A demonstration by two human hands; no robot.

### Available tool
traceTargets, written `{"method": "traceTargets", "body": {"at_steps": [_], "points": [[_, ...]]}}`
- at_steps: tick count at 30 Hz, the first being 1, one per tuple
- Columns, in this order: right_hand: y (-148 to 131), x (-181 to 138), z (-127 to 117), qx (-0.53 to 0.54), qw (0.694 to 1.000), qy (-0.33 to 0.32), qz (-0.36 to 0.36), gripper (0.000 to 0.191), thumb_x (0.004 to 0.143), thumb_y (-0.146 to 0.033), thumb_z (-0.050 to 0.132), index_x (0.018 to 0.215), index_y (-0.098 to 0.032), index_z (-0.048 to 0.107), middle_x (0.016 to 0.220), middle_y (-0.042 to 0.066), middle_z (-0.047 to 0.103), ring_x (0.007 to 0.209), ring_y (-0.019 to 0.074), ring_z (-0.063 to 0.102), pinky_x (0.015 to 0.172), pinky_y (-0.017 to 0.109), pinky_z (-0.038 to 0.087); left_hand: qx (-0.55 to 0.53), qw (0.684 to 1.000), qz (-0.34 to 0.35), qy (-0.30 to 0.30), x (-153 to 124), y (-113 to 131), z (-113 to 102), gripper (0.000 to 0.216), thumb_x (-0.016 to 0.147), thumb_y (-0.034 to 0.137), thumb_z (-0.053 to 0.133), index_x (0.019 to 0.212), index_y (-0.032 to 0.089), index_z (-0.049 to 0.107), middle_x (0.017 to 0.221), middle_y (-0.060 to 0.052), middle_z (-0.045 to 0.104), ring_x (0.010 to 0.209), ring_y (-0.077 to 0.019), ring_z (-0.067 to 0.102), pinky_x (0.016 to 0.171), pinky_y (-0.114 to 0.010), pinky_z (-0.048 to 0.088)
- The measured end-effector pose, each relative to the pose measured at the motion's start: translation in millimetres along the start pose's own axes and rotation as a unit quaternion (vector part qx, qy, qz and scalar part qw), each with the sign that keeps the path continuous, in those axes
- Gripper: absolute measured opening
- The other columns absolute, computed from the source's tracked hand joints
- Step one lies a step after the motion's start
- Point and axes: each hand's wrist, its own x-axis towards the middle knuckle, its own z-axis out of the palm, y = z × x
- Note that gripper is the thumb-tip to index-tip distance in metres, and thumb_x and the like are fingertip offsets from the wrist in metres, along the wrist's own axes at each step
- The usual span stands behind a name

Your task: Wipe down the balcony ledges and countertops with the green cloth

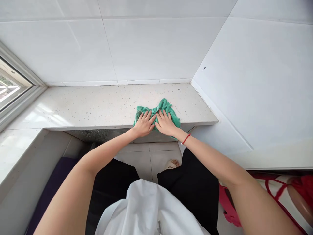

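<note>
A crumpled green cloth (165,104) lies near the front edge of a speckled pale stone counter (97,104), and part of it hangs over that edge. My left hand (144,124) rests flat on its left part with the fingers spread. On the right part lies my right hand (166,124), also flat, its fingers stretched out and apart. The two hands are close together, thumbs near each other. A red string bracelet (186,138) circles my right wrist. The cloth under my palms is hidden.
White wall panels (156,49) rise behind the counter and on its right. A window frame (22,101) stands at the left, above a side ledge (19,147). Below are the tiled floor (139,160) and red items (230,209) at lower right.
</note>
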Motion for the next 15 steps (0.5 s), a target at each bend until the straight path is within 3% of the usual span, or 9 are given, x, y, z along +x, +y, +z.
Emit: {"method": "traceTargets", "body": {"at_steps": [4, 11, 15], "points": [[3.1, 36.9, -4.0, 0.006, 1.0, -0.007, -0.017, 0.082, 0.107, -0.05, 0.023, 0.176, -0.006, 0.024, 0.183, 0.015, 0.012, 0.171, 0.0403, 0.01, 0.138, 0.068, 0.018, -0.019, 1.0, 0.003, -0.021, 21.7, -34.0, -3.0, 0.068, 0.114, 0.043, 0.018, 0.176, 0.017, 0.03, 0.182, -0.016, 0.019, 0.17, -0.0344, 0.02, 0.137, -0.056, 0.024], [12.9, 199.6, -35.3, 0.022, 0.999, 0.026, -0.027, 0.074, 0.105, -0.04, 0.027, 0.173, -0.01, 0.033, 0.182, 0.012, 0.019, 0.17, 0.0343, 0.017, 0.139, 0.062, 0.021, -0.023, 0.997, -0.076, -0.025, 125.7, -137.9, -19.3, 0.071, 0.112, 0.038, 0.016, 0.176, 0.009, 0.025, 0.182, -0.017, 0.018, 0.17, -0.032, 0.019, 0.138, -0.054, 0.021], [21.9, 265.8, -45.0, 0.029, 0.997, 0.06, -0.024, 0.067, 0.105, -0.04, 0.029, 0.165, -0.015, 0.045, 0.177, 0.015, 0.032, 0.163, 0.0377, 0.031, 0.133, 0.064, 0.03, -0.015, 0.996, -0.084, -0.005, 171.0, -184.9, -20.0, 0.072, 0.11, 0.035, 0.015, 0.174, 0.004, 0.026, 0.181, -0.021, 0.022, 0.169, -0.0336, 0.022, 0.136, -0.056, 0.023]]}}
